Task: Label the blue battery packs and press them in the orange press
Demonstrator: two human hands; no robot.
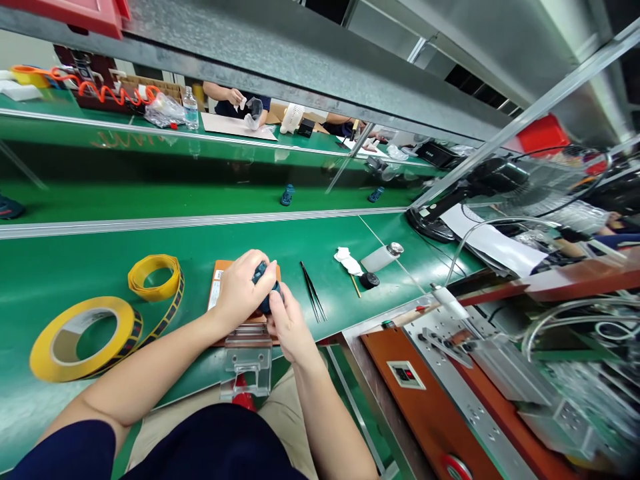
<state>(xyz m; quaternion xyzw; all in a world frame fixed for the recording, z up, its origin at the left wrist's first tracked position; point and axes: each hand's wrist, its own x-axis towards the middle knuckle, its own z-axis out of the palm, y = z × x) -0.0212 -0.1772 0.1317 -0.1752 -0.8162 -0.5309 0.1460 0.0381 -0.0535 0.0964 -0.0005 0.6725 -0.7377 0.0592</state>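
My left hand (243,288) is closed around a small dark blue part (264,304), gripping it from the left and above. The fingers of my right hand (289,321) pinch the same part from the right. Much of it is hidden by my fingers, so its exact kind does not show. Under my hands lies an orange-brown fixture (219,268) with a white label, a metal block and a clear plastic piece (249,369) at its front. Black tweezers (313,293) rest on the green table just right of my hands.
Yellow-edged tape rolls (43,353) lie left. Right are a translucent bottle (379,259), a black cap (369,281), white tissue (347,261) and a machine (410,400). Similar blue parts (287,195) stand beyond the rail (200,222); a co-worker's hand (235,97) is across. A metal shelf (240,47) hangs overhead.
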